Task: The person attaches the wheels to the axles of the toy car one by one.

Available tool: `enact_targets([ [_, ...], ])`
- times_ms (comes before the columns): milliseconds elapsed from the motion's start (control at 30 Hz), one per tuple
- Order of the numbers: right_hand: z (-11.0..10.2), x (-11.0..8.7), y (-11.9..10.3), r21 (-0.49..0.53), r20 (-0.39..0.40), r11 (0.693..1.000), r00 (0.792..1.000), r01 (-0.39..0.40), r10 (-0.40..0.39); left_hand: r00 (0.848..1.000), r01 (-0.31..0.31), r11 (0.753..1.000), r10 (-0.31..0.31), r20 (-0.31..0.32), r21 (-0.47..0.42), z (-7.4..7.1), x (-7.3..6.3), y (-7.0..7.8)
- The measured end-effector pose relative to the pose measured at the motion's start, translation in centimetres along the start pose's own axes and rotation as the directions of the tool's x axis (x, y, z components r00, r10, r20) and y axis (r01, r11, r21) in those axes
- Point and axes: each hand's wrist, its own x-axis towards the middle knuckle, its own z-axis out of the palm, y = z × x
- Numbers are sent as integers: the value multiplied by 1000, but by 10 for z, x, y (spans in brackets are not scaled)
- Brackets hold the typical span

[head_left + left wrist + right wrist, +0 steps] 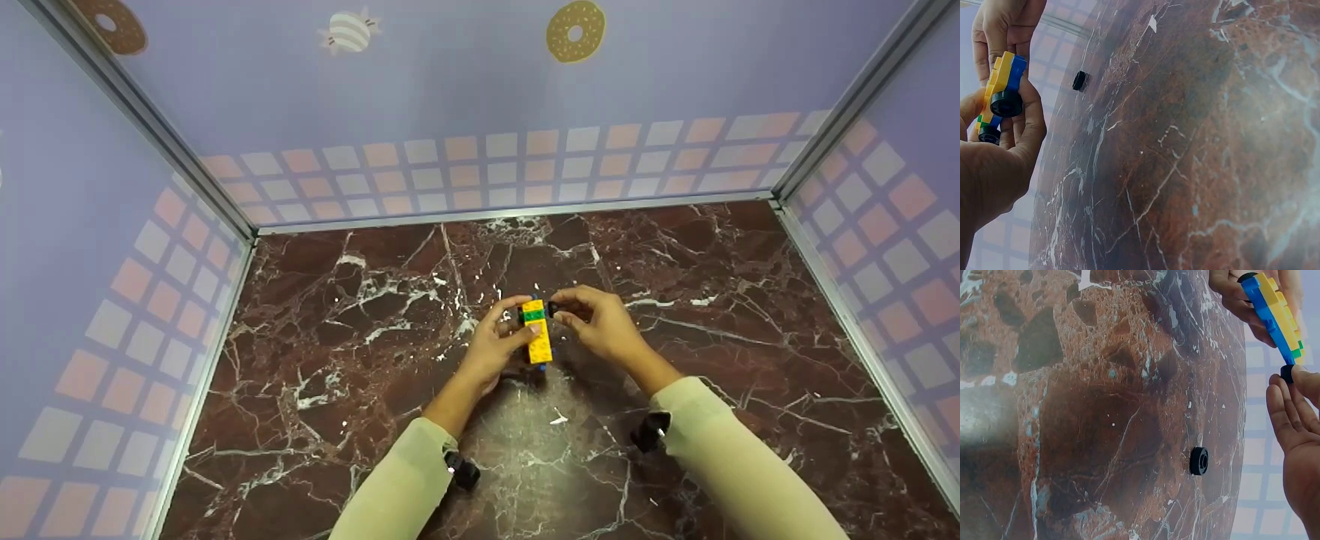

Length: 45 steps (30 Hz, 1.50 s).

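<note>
My left hand [489, 349] grips a small toy car of building bricks [539, 345], yellow on top with a green strip, its blue base [1016, 72] showing in the left wrist view. Two black wheels sit on the car's side there, one being the nearer wheel [1006, 104]. My right hand [601, 324] pinches another black wheel [1287, 373] between thumb and fingers at the car's end near the green brick. Whether that wheel is fully on its axle I cannot tell. One loose black wheel [1199, 461] stands on the tabletop.
The dark red marbled tabletop [360, 420] has white veins. Lilac panels with printed tiles and sweets enclose it at the back [465, 97], left [67, 247] and right. A black wrist camera [461, 470] is strapped at each sleeve.
</note>
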Motion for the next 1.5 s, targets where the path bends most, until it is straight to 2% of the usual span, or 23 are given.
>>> enact_targets([
  [500,3,-1,0,-3,-7,1000,1000,16,-16,1000,13,1000,-13,-8,-9,0,-1,0],
  [867,1,-3,-6,-136,38,981,990,141,-137,1000,28,1000,-28,-9,10,-2,-3,0],
  [1200,0,-1,-8,-244,72,934,966,260,-250,993,106,994,-107,-52,-27,3,-3,3],
  [1333,0,0,-9,-258,77,926,961,276,-265,989,133,990,-135,-66,-38,6,-3,5],
  [1500,0,0,-8,-251,70,932,965,261,-252,986,145,988,-149,-77,-50,7,-4,5],
])
